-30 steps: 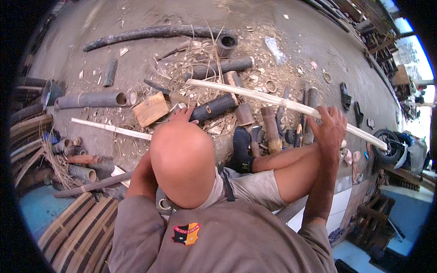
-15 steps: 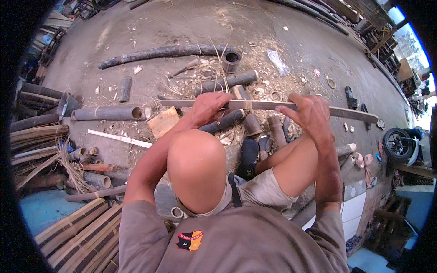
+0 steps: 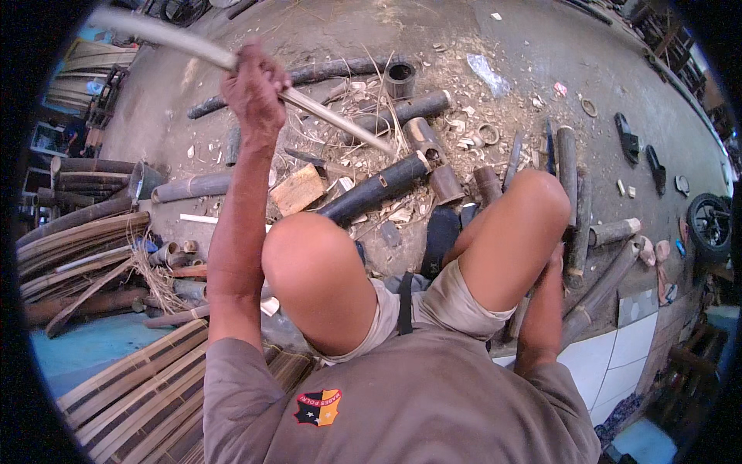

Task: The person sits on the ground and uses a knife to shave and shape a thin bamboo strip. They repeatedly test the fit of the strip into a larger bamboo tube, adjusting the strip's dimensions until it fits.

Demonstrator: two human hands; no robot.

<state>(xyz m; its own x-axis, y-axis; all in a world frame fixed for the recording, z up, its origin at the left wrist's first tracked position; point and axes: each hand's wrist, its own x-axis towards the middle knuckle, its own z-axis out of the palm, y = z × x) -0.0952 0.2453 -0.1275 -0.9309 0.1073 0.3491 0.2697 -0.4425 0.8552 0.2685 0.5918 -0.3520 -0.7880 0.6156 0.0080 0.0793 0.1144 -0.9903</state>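
My left hand point(image 3: 255, 97) is raised at the upper left, its fingers wrapped round a long pale bamboo strip point(image 3: 332, 116). The strip slants from the far upper left down toward the middle of the floor, its far end smeared by motion. Low beside my right knee is my right hand point(image 3: 555, 259), mostly behind the leg, with its fingers hidden. Between my knees and the strip lies a dark bamboo tube point(image 3: 375, 189), next to a wooden block point(image 3: 298, 190). Short brown bamboo pieces point(image 3: 421, 135) lie just beyond the tube.
Pale shavings point(image 3: 464, 120) litter the floor ahead. A long dark pole point(image 3: 328, 71) lies across the far side. Bundled bamboo slats point(image 3: 147, 394) are stacked at my left. Bamboo poles point(image 3: 567, 174), black sandals point(image 3: 627, 139) and a wheel point(image 3: 709, 226) are at the right.
My right hand has let go of the strip and dropped beside my right knee. My left hand has swung the strip up and to the left.
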